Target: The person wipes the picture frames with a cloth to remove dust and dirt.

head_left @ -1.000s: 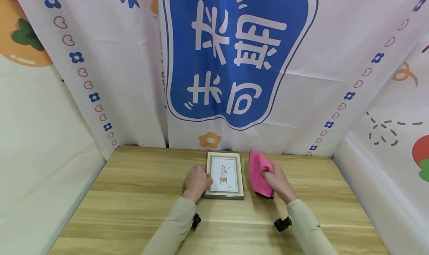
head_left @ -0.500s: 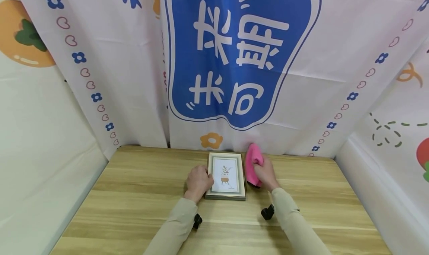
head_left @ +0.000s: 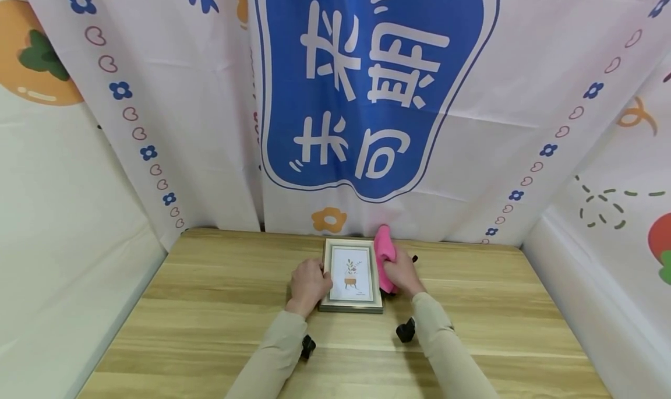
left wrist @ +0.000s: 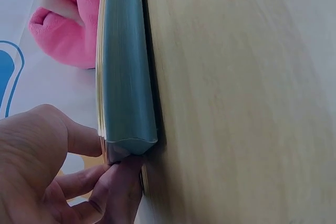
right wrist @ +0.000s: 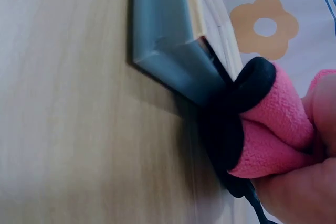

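Left grip point(head_left: 308, 285) pinches the picture frame point(head_left: 352, 272), right grip point(head_left: 402, 271) clamps pink cloth point(head_left: 384, 253) against its right edge, so hard sideways pushing could skid it across the table point(head_left: 220, 306).

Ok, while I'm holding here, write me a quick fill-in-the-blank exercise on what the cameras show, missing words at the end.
1. The right hand grips a cloth that is mainly ____ in colour.
2. In the head view, the left hand is at the framed picture's ____ edge.
3. The framed picture lies face ____ on the table.
4. In the right wrist view, the cloth's trim is ____.

Missing words: pink; left; up; black.
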`<state>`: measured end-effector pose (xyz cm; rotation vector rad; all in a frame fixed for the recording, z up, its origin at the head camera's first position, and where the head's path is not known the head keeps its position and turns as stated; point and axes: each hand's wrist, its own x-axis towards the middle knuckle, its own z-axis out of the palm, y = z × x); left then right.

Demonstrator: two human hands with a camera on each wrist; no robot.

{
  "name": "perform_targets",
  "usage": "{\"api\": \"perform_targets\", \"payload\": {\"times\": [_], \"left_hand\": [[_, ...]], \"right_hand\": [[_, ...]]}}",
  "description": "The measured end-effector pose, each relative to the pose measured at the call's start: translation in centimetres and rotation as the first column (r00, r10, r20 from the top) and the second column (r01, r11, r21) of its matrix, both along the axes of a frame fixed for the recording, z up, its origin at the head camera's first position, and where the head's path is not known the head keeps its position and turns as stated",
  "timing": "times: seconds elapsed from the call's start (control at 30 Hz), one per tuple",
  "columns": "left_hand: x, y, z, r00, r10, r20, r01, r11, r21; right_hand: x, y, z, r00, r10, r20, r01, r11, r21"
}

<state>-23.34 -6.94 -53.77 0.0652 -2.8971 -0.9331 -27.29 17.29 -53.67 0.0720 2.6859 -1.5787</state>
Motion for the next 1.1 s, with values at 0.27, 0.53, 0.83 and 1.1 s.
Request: {"api": "perform_targets", "payload": {"times": [0.27,0.53,0.83,1.1], "left_hand": [[0.0,0.0,0.0,1.000,0.005,0.002,-0.005,1.000,-0.013],[-0.1,-0.1,0.1,1.000,-0.005,-0.013,0.005,1.000,-0.011],[-0.1,0.0,-0.1,1.000,-0.005,0.021,0.005,1.000,-0.013],[-0.1,0.1,0.0,1.000,-0.010,0.009,0.010,1.000,-0.010]], "right_hand": [[0.9,0.0,0.3,0.999,0.021,0.031,-0.022,0.999,0.038],[2.0,0.4,0.7,0.997,0.047,0.064,-0.050,0.998,0.044],[3.8,0.7,0.4,0.995,0.045,0.088,-0.046,0.999,0.009],[5.0,1.0,0.5,0.997,0.048,0.055,-0.049,0.999,0.020]]}}
